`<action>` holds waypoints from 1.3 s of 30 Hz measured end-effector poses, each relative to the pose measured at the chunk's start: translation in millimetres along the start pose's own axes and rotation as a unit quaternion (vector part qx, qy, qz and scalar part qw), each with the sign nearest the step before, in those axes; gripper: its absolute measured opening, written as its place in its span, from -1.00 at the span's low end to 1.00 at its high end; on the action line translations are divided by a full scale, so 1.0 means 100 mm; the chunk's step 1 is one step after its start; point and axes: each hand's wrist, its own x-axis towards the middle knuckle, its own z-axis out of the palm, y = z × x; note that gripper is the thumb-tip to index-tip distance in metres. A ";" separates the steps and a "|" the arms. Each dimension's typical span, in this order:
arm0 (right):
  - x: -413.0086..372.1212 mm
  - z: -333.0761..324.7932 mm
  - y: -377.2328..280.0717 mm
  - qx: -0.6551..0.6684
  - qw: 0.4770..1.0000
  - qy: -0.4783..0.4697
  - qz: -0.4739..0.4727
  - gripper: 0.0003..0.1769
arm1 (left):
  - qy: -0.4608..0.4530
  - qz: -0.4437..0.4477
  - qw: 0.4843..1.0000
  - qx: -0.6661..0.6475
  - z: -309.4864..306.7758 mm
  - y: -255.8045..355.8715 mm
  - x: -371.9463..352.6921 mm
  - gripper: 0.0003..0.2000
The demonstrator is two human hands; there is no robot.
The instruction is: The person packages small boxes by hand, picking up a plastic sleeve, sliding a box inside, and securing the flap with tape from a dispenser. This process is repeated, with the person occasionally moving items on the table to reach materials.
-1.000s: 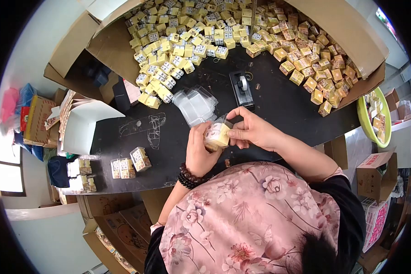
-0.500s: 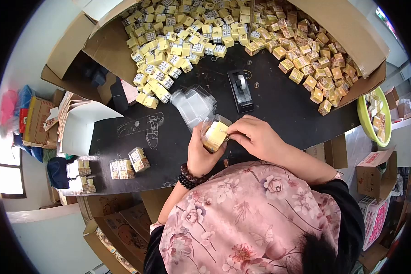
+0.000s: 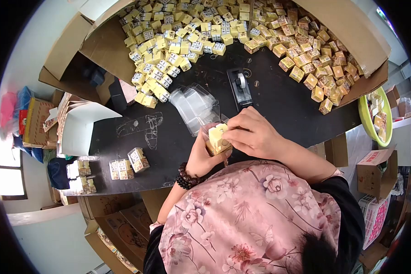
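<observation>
My left hand is wrapped around a small yellow box, partly inside what looks like a clear plastic case. Above the table's front edge, my right hand has its fingers pinched together against the right side of that box. What lies between those fingertips is hidden. Just beyond my left hand lie several clear plastic cases, overlapping on the black table. A black tape dispenser stands beyond my right hand.
Heaps of yellow boxes and orange-brown boxes spill from cardboard cartons at the back. Packed cases stand at the left front. A yellow-green basin is at the right; a white folded card is at the left.
My right hand has shifted up and its fingers have moved over the upper right of the box. My left hand has turned the box slightly more upright.
</observation>
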 end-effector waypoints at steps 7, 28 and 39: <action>0.03 0.05 0.13 0.160 0.981 0.028 0.109 -0.86 | -0.042 -0.035 0.998 0.029 -0.05 -0.02 0.02 -0.28; -0.21 0.29 0.21 0.293 0.944 0.009 0.155 -0.75 | -0.082 -0.165 0.909 -0.373 -0.07 -0.25 0.09 -0.47; -0.14 0.20 0.16 0.257 0.940 -0.035 0.224 -0.84 | -0.084 -0.137 0.951 -0.264 0.01 -0.11 0.06 -0.36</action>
